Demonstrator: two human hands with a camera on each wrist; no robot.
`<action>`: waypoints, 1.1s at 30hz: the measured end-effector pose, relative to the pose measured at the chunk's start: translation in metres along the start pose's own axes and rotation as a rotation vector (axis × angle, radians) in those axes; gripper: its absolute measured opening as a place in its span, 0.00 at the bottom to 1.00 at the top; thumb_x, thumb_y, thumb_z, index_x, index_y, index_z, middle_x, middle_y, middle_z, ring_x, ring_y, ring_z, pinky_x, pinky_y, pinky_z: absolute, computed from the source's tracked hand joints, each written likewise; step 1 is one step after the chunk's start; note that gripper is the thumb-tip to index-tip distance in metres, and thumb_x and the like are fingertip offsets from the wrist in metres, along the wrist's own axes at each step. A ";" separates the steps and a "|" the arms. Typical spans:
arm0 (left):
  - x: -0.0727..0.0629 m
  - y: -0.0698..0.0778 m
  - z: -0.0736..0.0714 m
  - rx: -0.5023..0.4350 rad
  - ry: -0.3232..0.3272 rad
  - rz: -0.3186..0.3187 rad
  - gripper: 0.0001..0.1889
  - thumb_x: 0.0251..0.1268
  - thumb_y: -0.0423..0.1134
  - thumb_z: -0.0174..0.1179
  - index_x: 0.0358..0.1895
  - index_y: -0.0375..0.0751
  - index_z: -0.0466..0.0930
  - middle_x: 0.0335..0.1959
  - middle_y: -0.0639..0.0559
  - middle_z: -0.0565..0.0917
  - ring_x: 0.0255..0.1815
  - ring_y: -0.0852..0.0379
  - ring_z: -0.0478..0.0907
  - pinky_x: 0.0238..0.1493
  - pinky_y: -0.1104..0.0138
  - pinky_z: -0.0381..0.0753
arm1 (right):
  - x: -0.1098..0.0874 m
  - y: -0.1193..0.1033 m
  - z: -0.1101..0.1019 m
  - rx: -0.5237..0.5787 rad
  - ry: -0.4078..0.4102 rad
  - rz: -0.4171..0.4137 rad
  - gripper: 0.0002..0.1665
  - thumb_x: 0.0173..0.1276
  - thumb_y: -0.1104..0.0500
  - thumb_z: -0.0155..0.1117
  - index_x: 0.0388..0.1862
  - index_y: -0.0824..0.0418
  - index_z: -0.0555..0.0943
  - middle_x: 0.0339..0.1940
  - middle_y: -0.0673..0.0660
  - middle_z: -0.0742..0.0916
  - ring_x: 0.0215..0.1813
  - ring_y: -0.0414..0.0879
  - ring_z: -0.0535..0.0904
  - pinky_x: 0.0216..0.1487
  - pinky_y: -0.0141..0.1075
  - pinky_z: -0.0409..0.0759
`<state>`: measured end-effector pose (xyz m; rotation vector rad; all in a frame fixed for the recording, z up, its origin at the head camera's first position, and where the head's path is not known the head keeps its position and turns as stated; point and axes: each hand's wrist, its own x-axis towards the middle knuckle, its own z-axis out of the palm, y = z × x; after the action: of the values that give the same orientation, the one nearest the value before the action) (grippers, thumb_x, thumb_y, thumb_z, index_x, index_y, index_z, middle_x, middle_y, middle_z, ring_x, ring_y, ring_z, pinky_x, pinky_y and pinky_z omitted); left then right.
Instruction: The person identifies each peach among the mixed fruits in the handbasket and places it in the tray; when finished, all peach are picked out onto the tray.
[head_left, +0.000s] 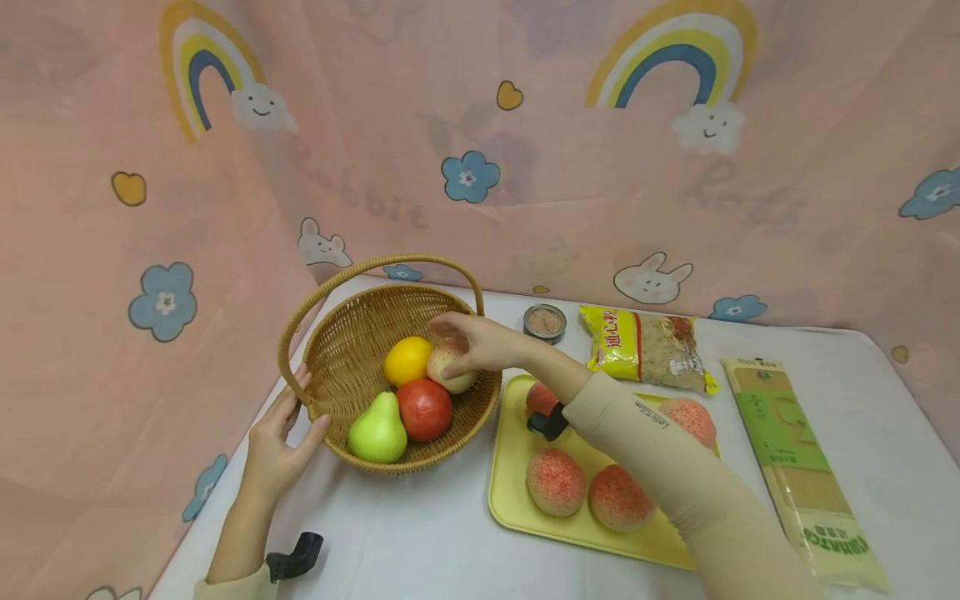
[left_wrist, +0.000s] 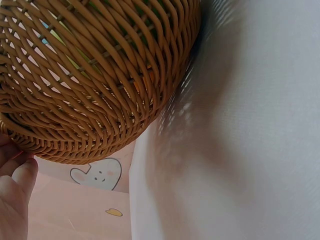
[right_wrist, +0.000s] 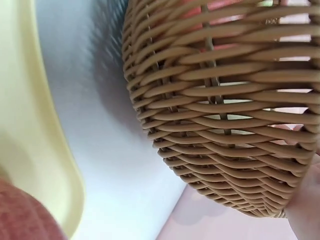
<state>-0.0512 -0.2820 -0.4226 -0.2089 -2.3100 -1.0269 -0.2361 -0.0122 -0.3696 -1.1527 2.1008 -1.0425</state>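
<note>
A wicker basket with a tall arched handle stands at the left of the table. In it lie a green pear, a red apple, an orange-yellow fruit and a pale speckled peach. My left hand holds the basket's left rim by the handle base, thumb on the near side. Reaching over the right rim, my right hand has its thumb and fingers around the peach inside the basket. In the right wrist view, the basket weave hides most of that hand.
A yellow tray with several pink peaches lies right of the basket, partly under my right forearm. Behind it are a small round tin and a yellow food bag. A long noodle packet lies far right.
</note>
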 end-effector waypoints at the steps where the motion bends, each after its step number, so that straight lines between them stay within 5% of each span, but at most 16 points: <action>1: 0.001 0.005 -0.001 -0.004 0.000 0.004 0.32 0.46 0.18 0.63 0.61 0.22 0.68 0.65 0.29 0.69 0.66 0.57 0.66 0.60 0.84 0.64 | 0.002 0.000 0.000 -0.015 -0.007 0.010 0.45 0.58 0.59 0.70 0.71 0.67 0.59 0.71 0.62 0.68 0.73 0.54 0.61 0.74 0.46 0.63; 4: 0.004 0.013 -0.001 -0.015 0.007 0.015 0.32 0.46 0.18 0.62 0.61 0.20 0.68 0.64 0.27 0.69 0.66 0.56 0.67 0.60 0.84 0.64 | 0.008 0.000 0.000 -0.072 -0.026 0.048 0.46 0.58 0.57 0.71 0.71 0.64 0.60 0.71 0.60 0.69 0.73 0.53 0.61 0.74 0.45 0.63; 13: -0.003 -0.016 0.004 0.025 0.013 -0.007 0.34 0.44 0.20 0.65 0.62 0.25 0.70 0.66 0.34 0.70 0.65 0.64 0.65 0.59 0.86 0.63 | 0.019 0.000 -0.001 -0.138 -0.086 0.123 0.47 0.57 0.59 0.71 0.72 0.65 0.58 0.72 0.60 0.67 0.74 0.52 0.59 0.75 0.43 0.60; 22: 0.004 0.014 -0.001 -0.042 0.029 0.047 0.31 0.46 0.19 0.62 0.60 0.20 0.69 0.62 0.24 0.69 0.65 0.72 0.63 0.60 0.84 0.65 | 0.021 -0.003 -0.001 -0.170 -0.144 0.175 0.46 0.57 0.63 0.70 0.72 0.64 0.59 0.72 0.60 0.67 0.74 0.52 0.59 0.76 0.43 0.59; 33: 0.007 0.022 -0.003 -0.035 0.030 0.050 0.31 0.44 0.17 0.62 0.58 0.17 0.69 0.61 0.24 0.70 0.65 0.74 0.63 0.60 0.83 0.65 | 0.023 -0.004 0.001 -0.308 -0.182 0.214 0.44 0.55 0.67 0.69 0.71 0.60 0.64 0.71 0.57 0.70 0.69 0.50 0.65 0.70 0.41 0.68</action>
<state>-0.0472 -0.2696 -0.4031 -0.2626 -2.2494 -1.0391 -0.2452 -0.0337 -0.3686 -1.0850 2.2268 -0.5094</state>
